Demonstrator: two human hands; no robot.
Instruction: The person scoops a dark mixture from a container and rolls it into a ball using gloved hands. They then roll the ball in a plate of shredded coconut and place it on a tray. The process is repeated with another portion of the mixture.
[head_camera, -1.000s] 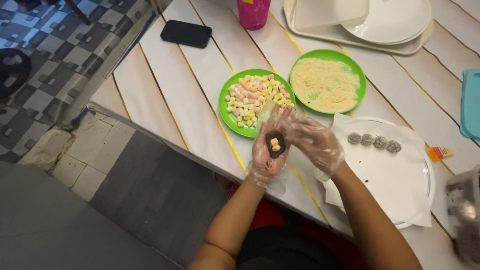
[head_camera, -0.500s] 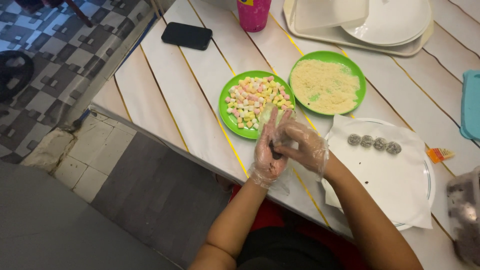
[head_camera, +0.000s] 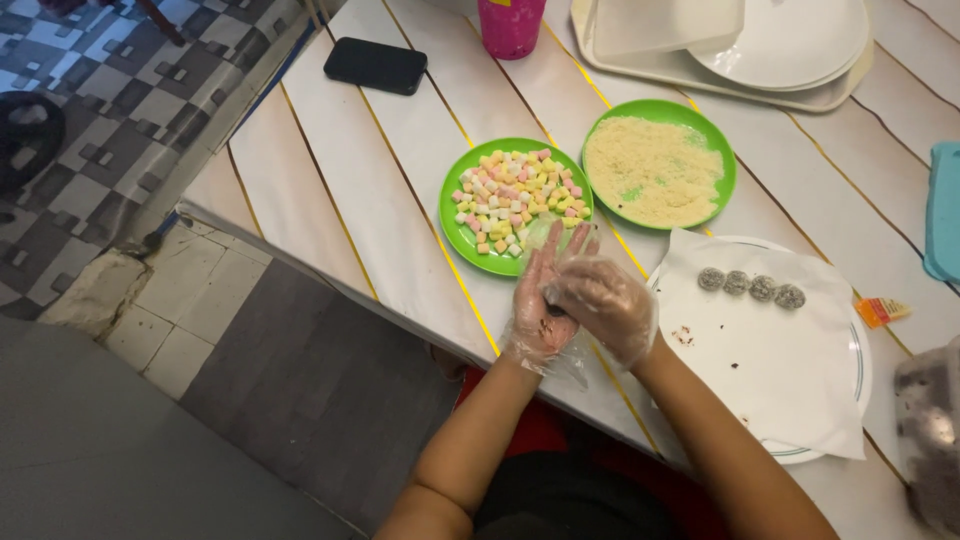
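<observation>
A small dark dough ball (head_camera: 553, 311) lies on the flat, spread palm of the plastic-gloved left hand (head_camera: 540, 305), beneath the curled, pressing fingers of the gloved right hand (head_camera: 603, 305), just beside the green plate of pastel marshmallows (head_camera: 455, 218).

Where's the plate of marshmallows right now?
In the head view, the green marshmallow plate sits mid-table, left of the crumb plate, just beyond the left hand.

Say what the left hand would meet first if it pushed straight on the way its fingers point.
Likely the green plate of marshmallows: the left hand has fingertips at its near rim, though how high above it is unclear.
</observation>
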